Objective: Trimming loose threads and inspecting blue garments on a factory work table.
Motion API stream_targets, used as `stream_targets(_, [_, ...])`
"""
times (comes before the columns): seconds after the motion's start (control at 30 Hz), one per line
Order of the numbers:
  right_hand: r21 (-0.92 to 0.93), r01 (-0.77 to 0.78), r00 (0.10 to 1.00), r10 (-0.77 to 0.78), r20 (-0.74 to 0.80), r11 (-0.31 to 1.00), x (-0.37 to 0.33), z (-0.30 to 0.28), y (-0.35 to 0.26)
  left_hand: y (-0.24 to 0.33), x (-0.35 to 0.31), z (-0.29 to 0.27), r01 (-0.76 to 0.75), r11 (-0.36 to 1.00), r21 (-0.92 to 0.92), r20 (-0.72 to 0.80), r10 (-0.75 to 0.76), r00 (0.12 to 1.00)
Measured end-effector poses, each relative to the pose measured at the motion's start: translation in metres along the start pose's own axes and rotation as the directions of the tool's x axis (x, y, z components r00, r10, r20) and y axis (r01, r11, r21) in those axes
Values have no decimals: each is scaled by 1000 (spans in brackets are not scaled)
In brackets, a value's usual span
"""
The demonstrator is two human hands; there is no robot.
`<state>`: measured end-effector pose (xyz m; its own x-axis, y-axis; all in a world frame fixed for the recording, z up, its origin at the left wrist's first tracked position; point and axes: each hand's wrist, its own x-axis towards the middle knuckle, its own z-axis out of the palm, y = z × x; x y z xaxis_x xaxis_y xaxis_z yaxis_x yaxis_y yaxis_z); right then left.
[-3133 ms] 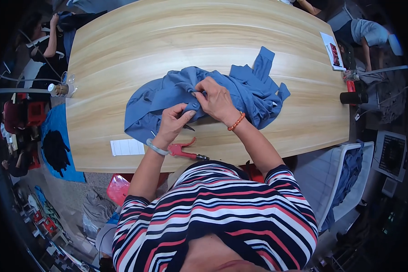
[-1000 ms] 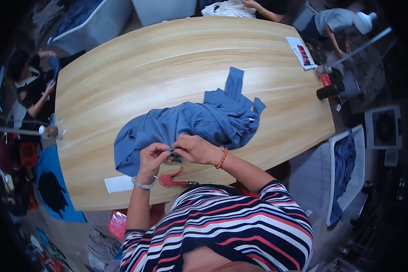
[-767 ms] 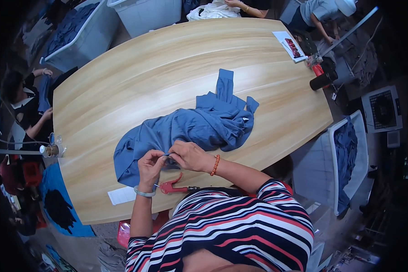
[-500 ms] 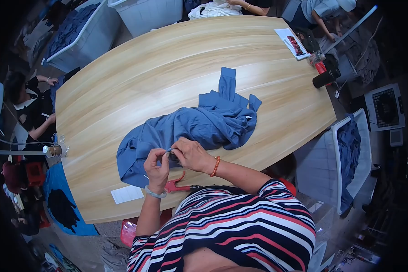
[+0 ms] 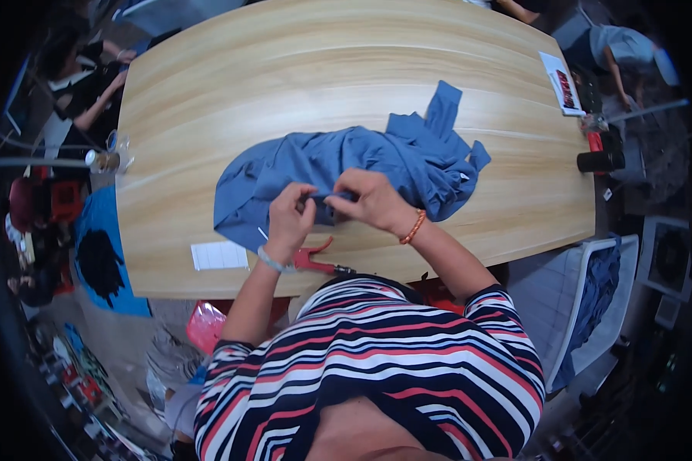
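Over there, the right hand (image 5: pixel 373 201) pinches a fold of the blue garment (image 5: pixel 327 157), bunched between the middle and near edge of the counter (image 5: pixel 300 84); the left hand (image 5: pixel 291 219) curls beside it, its grip too blurred to tell.

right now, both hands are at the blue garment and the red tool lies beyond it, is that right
Not beyond it: the head view shows the red tool on the near side of the blue garment. The rest stands.
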<state>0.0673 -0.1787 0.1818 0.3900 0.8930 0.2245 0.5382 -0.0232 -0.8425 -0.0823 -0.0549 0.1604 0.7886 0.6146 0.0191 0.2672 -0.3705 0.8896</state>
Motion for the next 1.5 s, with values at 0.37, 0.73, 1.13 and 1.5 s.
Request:
stream_targets(0.37, [165,-211,970,185,159,964,19,14,-3,-18,10,-22,358,842,-404,267,-265,926])
stream_targets(0.73, [55,-87,970,73,230,995,16,31,8,-18,11,-20,-222,957,185,223,179,958])
stream_targets(1.13, [608,-537,828,503,247,585,35,-8,-2,19,1,15,-485,844,228,-187,527,829])
stream_targets(1.5, [735,-476,845,482,230,483,47,-9,-17,-21,-2,54,-68,981,-183,-163,38,986])
